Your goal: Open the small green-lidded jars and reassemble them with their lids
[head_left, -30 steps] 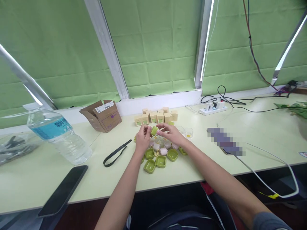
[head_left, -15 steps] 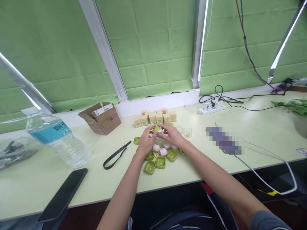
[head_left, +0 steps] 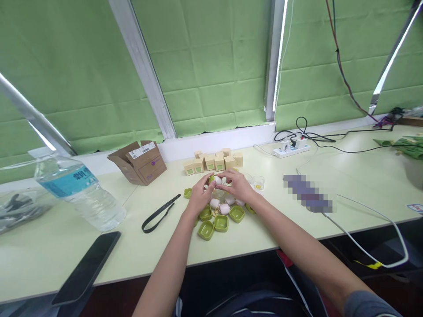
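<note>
1. Near the front edge of the desk (head_left: 139, 251), several green cups (head_left: 221, 223) are lying mouth up, showing nothing inside; farther left, a black phone (head_left: 87, 268) is overhanging that edge.
2. Just behind the cups, pale mug-shaped pieces (head_left: 224, 208) are lying loose, their insides turned out of sight.
3. Above the back of this cluster, around mid-desk, the left hand (head_left: 200, 193) is grasping the green side of the held piece (head_left: 217, 179), and the right hand (head_left: 239, 186) is pinching its white side; fingers are hiding the join, so I cannot tell whether the halves are fitting fully.
4. Judging by this, the work seems to be standing partway: one piece is being handled, while the loose cups and mugs are remaining.
5. Right of the hands, a clear cup (head_left: 258, 182) is holding something yellow.
6. Toward the left edge, a bottle (head_left: 99, 207) is holding clear liquid.
7. By the far edge, small boxes (head_left: 209, 163) are standing grouped, some showing green squares; left of them, a cardboard box (head_left: 147, 169) is sitting flaps open, its contents hidden.
</note>
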`<state>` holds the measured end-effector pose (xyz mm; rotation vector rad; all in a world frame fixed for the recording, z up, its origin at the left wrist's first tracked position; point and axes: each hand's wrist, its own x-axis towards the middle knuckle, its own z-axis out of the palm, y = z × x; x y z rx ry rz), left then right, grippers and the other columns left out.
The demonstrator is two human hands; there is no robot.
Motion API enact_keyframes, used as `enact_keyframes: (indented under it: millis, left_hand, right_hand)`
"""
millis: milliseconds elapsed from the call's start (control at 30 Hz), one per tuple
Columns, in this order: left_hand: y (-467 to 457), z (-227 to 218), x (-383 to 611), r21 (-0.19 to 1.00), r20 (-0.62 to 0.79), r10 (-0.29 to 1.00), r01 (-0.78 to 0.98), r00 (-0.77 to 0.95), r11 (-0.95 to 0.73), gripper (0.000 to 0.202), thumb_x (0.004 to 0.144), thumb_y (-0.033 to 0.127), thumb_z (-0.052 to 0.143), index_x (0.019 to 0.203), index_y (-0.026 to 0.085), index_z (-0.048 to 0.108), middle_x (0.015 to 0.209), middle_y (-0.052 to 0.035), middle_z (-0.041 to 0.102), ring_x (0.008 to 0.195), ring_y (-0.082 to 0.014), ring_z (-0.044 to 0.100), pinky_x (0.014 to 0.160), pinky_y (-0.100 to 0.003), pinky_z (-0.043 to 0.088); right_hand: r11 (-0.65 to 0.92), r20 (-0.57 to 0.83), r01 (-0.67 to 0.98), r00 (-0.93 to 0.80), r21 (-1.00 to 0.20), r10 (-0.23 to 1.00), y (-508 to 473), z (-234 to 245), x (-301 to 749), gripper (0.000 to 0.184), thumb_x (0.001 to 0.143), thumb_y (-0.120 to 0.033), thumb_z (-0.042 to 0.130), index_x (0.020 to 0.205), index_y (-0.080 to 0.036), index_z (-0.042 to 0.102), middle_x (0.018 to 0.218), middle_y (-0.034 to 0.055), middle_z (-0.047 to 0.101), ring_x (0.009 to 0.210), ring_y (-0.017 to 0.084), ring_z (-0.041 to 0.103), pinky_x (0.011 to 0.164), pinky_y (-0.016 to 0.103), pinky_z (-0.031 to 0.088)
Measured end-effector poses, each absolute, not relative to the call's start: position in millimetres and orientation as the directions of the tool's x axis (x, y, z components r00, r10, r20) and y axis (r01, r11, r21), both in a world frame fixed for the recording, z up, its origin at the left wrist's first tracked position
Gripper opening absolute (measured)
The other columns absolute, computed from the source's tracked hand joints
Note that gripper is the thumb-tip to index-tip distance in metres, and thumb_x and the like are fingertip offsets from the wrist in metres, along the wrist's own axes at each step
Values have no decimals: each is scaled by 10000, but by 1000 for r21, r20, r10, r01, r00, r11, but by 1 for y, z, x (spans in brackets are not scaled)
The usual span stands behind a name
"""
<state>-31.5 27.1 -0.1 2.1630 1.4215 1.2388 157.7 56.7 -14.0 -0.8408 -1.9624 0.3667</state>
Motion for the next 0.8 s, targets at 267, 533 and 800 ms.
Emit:
enact_keyframes:
  millis: [267,533,800]
  left_hand:
    - [29,0,-32,600,545,826,620,146,-505,385,934,455,502,1207,232,655,1011,-50,737,851,-189,661,797,-308,509]
    - [25,3,-31,620,523,840,611,146,-492,387,929,464,517,1222,253,654,981,-40,745,819,-186,663,753,-291,510]
    - [24,2,-31,634,482,865,625,141,-456,363,914,455,543,1195,254,657,993,-31,749,862,-183,672,717,-267,499]
  right_hand:
    - [711,620,412,-353,-569,701,54,-14,155,389,871,-459,670,1208,-265,652,1145,68,640,832,169,619,815,349,540]
    - [710,630,356,-328,-607,703,57,-15,154,435,816,-453,738,1195,-257,655,1149,69,642,937,194,632,817,349,559]
    - [734,665,354,-316,-580,677,59,-16,153,365,806,-390,765,1133,-237,714,996,59,659,894,187,638,793,330,561]
